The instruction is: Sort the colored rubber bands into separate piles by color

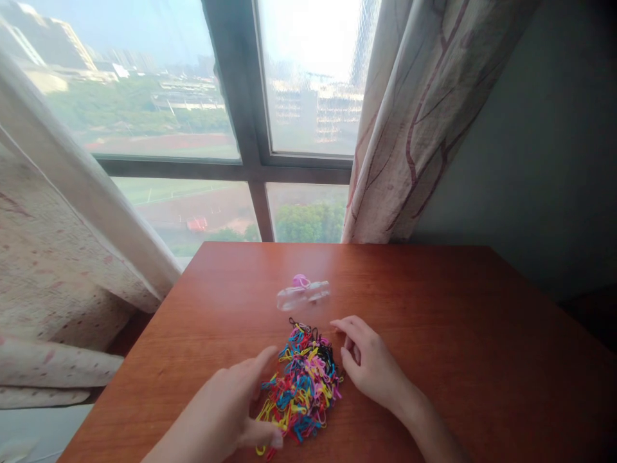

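A heap of small hair ties (306, 382) in red, yellow, blue, pink and black lies on the brown wooden table (457, 334). At the heap's left side is my left hand (231, 399), its thumb and fingers spread apart; the thumb reaches the front edge of the pile. On the opposite side rests my right hand (369, 360), index finger stretched out and the other fingers loosely curled, with nothing visible in it. Behind the pile sits a crumpled-looking clear plastic item (301, 296) with a pink piece (301, 281) on it; its exact kind is unclear.
Beyond the table's far edge stands a window with a dark frame (250, 128). Patterned curtains hang at the left (62, 225) and at the right (409, 122). A dark wall (520, 148) is on the right.
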Demonstrator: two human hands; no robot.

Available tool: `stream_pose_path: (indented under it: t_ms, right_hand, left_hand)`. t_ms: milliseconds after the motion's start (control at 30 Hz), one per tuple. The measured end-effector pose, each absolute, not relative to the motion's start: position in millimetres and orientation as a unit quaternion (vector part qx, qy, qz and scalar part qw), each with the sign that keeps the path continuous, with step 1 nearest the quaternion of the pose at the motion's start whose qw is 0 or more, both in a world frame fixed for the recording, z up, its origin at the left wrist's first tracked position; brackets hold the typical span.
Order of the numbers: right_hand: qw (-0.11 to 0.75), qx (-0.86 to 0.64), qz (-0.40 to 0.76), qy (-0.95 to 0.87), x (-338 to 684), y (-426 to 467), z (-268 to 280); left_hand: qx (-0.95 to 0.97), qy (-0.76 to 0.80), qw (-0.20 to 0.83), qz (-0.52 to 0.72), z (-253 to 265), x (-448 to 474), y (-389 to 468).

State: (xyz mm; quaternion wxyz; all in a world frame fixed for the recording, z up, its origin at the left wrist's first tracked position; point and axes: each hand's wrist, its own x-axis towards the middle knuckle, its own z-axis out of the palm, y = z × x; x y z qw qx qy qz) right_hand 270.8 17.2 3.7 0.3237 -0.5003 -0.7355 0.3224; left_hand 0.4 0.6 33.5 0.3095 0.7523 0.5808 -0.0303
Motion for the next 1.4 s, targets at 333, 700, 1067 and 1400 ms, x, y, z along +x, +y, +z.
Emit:
stream_pose_path:
  t_ms: [333,700,1067,1400]
  right_hand:
    - [0.259,-0.413,0.446,-0.751,288,10,22]
    - [0.285,-0.49,0.375,-0.734,293,22,14]
    - [0.304,-0.463,0.361,-0.75,267,16,8]
    - [0.351,-0.461,0.4,-0.71,276,20,12]
  left_hand:
    - [0.784,0.496,0.363,0.088,29,52,5]
    - [0.856,0.377,0.348,0.062,74,51,49]
    - [0.818,0.423,0.342,0.187,30,53,61]
    - [0.839,0.381,0.352,0.161,36,40,48]
